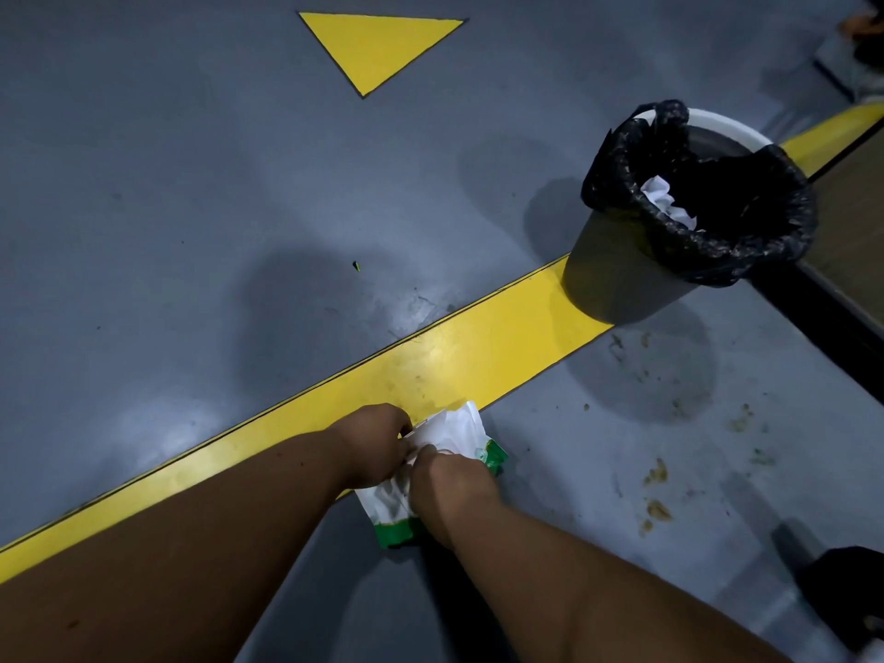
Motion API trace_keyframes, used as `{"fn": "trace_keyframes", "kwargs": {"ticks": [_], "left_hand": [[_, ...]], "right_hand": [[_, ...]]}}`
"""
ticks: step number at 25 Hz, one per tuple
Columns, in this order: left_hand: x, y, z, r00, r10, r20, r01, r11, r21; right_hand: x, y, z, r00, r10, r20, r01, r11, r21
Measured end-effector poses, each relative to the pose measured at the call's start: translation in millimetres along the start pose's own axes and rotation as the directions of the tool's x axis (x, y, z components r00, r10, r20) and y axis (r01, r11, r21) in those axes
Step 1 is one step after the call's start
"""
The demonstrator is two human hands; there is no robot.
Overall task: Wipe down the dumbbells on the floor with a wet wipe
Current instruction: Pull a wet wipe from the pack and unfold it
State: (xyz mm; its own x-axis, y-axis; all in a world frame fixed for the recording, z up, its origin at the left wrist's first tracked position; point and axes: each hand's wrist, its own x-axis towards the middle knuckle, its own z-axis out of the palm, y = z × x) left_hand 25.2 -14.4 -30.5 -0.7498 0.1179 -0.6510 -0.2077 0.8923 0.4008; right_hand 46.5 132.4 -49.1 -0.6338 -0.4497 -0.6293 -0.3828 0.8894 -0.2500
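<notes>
The wet wipe pack (433,476) lies on the floor (143,232), straddling the near edge of the yellow stripe (478,356). The left hand (370,445) and right hand (447,476) both pinch it with curled fingers. No dumbbells are visible. Several wipes could drag out together if pulled sharply. The lined bin (617,279) stands well apart.

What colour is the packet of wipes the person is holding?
The wipes packet is white with green ends, seen in the head view.
</notes>
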Motion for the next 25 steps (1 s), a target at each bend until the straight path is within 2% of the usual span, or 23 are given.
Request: {"fn": "trace_keyframes", "kwargs": {"ticks": [2,7,10,12,16,18,20,23,25], "left_hand": [[-1,0,-1,1.000,0.010,0.001,-0.010,1.000,0.026],[-3,-7,-7,1.000,0.020,-0.021,-0.019,0.997,0.070],[-6,-3,-13,0.999,0.019,-0.039,-0.016,0.997,0.070],[-10,4,-16,0.997,0.043,-0.057,-0.037,0.994,0.098],[-21,20,-15,0.990,0.104,-0.099,-0.084,0.979,0.188],[-23,30,-13,0.990,0.102,-0.096,-0.077,0.969,0.235],[-29,44,-13,0.986,0.113,-0.119,-0.074,0.954,0.291],[-41,69,-9,0.990,0.114,-0.080,-0.067,0.893,0.444],[-49,84,-2,0.988,0.138,-0.072,-0.086,0.870,0.486]], "right_hand": [[0,2,4,0.997,0.033,-0.067,-0.032,0.999,0.018],[-4,19,-3,0.998,0.052,-0.020,-0.045,0.967,0.250],[-13,31,-9,0.999,0.052,-0.008,-0.043,0.898,0.438],[-21,34,-17,0.997,0.082,0.007,-0.068,0.776,0.627],[-39,38,-39,0.992,0.111,0.057,-0.099,0.419,0.902],[-52,41,-51,0.990,0.116,0.076,-0.105,0.271,0.957],[-68,46,-62,0.989,0.134,0.069,-0.091,0.166,0.982],[-93,53,-83,0.991,0.135,0.018,-0.014,-0.026,1.000],[-111,59,-103,0.991,0.122,-0.050,0.058,-0.059,0.997]]}}
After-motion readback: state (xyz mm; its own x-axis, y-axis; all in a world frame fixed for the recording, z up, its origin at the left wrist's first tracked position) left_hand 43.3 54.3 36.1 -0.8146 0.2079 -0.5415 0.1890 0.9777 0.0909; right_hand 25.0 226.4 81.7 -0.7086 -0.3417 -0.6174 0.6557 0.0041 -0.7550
